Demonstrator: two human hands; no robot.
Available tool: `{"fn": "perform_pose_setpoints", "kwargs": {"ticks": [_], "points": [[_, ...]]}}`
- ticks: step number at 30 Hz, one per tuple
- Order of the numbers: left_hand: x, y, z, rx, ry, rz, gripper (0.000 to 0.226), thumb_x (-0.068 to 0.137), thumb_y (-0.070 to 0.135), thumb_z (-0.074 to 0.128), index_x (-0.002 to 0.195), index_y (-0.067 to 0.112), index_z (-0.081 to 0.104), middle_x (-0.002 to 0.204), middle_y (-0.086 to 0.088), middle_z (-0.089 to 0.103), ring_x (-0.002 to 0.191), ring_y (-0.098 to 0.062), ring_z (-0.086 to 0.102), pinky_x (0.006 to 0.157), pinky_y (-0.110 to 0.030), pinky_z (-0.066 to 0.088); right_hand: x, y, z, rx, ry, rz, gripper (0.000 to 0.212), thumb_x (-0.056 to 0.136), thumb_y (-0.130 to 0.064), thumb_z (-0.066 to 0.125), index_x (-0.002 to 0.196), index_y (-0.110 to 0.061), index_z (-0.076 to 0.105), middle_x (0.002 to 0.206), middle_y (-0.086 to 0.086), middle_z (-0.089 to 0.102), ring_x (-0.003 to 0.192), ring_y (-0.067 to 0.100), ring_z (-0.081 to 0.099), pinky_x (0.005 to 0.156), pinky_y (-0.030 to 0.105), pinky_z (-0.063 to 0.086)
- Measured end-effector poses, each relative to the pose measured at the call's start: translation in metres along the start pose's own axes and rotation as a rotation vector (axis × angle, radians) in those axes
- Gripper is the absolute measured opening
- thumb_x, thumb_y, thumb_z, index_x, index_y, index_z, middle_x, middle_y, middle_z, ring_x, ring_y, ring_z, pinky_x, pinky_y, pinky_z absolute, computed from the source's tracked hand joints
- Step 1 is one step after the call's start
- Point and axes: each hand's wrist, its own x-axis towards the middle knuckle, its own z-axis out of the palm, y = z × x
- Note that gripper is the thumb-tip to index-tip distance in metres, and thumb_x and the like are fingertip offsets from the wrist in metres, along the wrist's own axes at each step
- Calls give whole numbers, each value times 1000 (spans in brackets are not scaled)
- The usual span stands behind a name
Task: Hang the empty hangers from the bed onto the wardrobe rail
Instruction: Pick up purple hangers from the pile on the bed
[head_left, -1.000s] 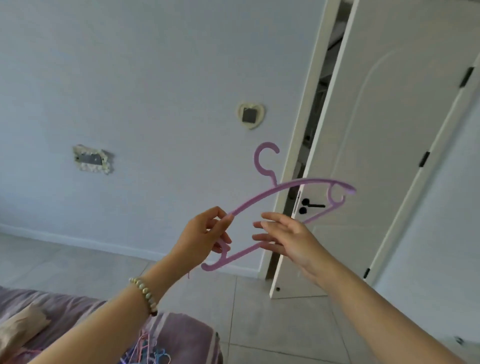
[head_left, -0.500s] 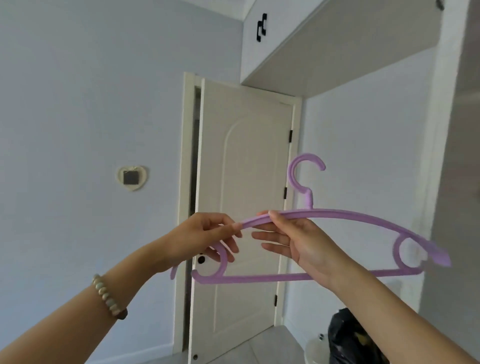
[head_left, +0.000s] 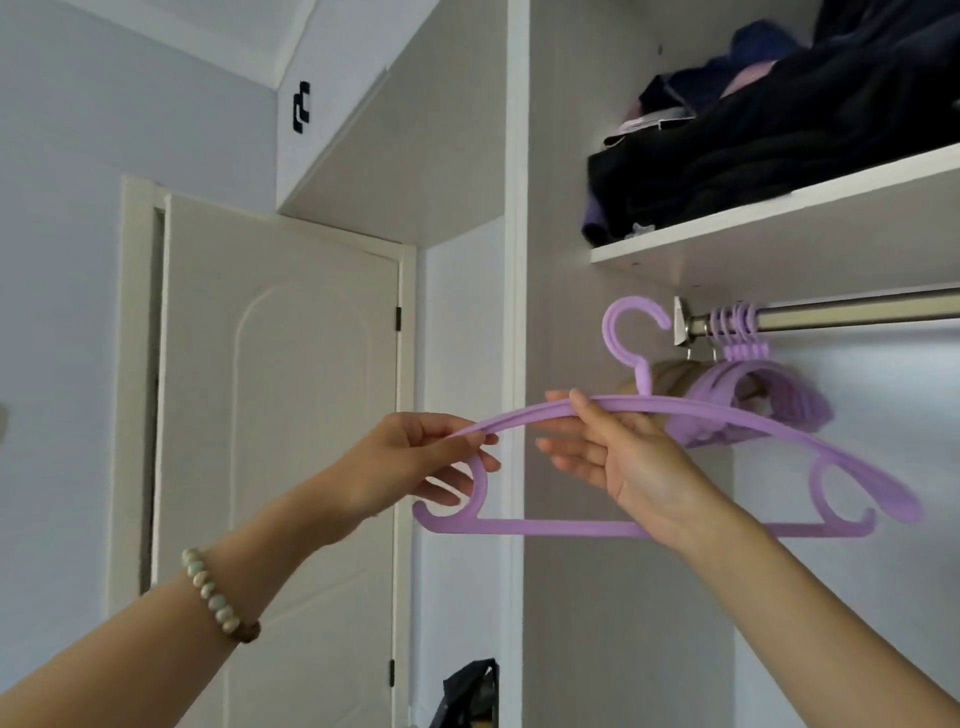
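Our left grip (head_left: 410, 462) and right grip (head_left: 623, 457) pinch the lilac plastic hanger (head_left: 545, 527), its hook (head_left: 610, 332) near the steel wardrobe rail (head_left: 857, 310).

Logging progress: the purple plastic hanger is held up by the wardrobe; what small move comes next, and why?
Probably carry the purple plastic hanger rightward and hook it over the shiny metal rail. Left hand and right hand grip it; its hook sits left of the rail's end, not yet on it.

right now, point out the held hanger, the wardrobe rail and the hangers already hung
held hanger (head_left: 545, 528), head view, on its lower bar
wardrobe rail (head_left: 857, 310), head view, on the bare metal tube
hung hangers (head_left: 743, 349), head view, on the necks below the hooks
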Motion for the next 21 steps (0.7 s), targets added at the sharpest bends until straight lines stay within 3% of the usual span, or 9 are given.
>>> {"fn": "perform_pose_setpoints", "kwargs": {"ticks": [7, 9, 11, 13, 15, 18, 21], "points": [[80, 26, 86, 12, 47, 103, 20, 92, 25, 56, 95, 12, 71, 88, 1, 75, 66, -11, 65, 61, -20, 54, 20, -23, -77, -111, 288, -71, 38, 88, -28, 62, 116, -3, 58, 97, 14, 73, 67, 18, 70, 54, 23, 56], [100, 33, 109, 9, 98, 114, 19, 93, 23, 56, 95, 11, 71, 90, -4, 74, 64, -11, 65, 60, -20, 54, 27, -23, -96, -127, 359, -145, 59, 87, -26, 65, 136, -6, 40, 89, 5, 75, 63, 15, 70, 52, 25, 56], [120, 39, 132, -14, 150, 117, 20, 93, 21, 56, 95, 7, 70, 89, -10, 73, 59, -10, 63, 56, -18, 52, 35, -21, -114, -181, 422, -214, 81, 86, -26, 67, 149, -14, 17, 82, -8, 73, 68, 11, 70, 66, 30, 59], [138, 46, 153, -37, 177, 126, 21, 93, 20, 56, 94, 4, 69, 82, -12, 70, 54, -9, 61, 52, -17, 50, 46, -21, -131, -236, 449, -258, 90, 85, -26, 67, 151, -18, 6, 100, -5, 70, 75, 12, 67, 77, 34, 56], [156, 51, 172, -59, 174, 128, 19, 93, 18, 56, 93, 3, 68, 74, -10, 66, 47, -5, 58, 49, -17, 48, 56, -22, -145, -276, 477, -296, 85, 85, -27, 66, 150, -19, 12, 111, 3, 67, 79, 15, 65, 77, 34, 53], [179, 58, 193, -43, 152, 123, 23, 92, 18, 57, 93, -2, 68, 71, -9, 63, 47, -8, 56, 50, -18, 48, 72, -25, -169, -358, 513, -280, 81, 82, -38, 68, 148, -19, 23, 113, 8, 66, 99, 23, 64, 83, 36, 50], [198, 64, 208, -5, 127, 132, 17, 92, 12, 57, 95, 0, 68, 74, -10, 62, 56, -16, 56, 56, -22, 51, 83, -36, -191, -387, 523, -260, 71, 83, -38, 67, 142, -16, 32, 111, 7, 66, 92, 15, 63, 67, 22, 44]]}}
